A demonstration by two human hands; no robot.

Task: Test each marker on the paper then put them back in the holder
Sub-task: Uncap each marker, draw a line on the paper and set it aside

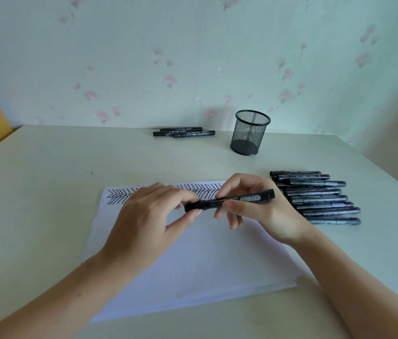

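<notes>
Floral wallpaper [193, 45] backs the pale table [46, 192]; above white paper [193, 265], left hand [149, 221] and right hand [261, 211] pinch a black marker [229, 200].

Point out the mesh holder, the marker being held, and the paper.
mesh holder [250, 133], head view, on its front wall.
held marker [232, 199], head view, mid-barrel.
paper [193, 265], head view, on its blank middle.

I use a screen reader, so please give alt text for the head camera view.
Both hands hold one black marker over a sheet of paper: the left hand pinches its cap end, the right hand grips the barrel. More markers lie to the right; a mesh holder stands behind.
</notes>
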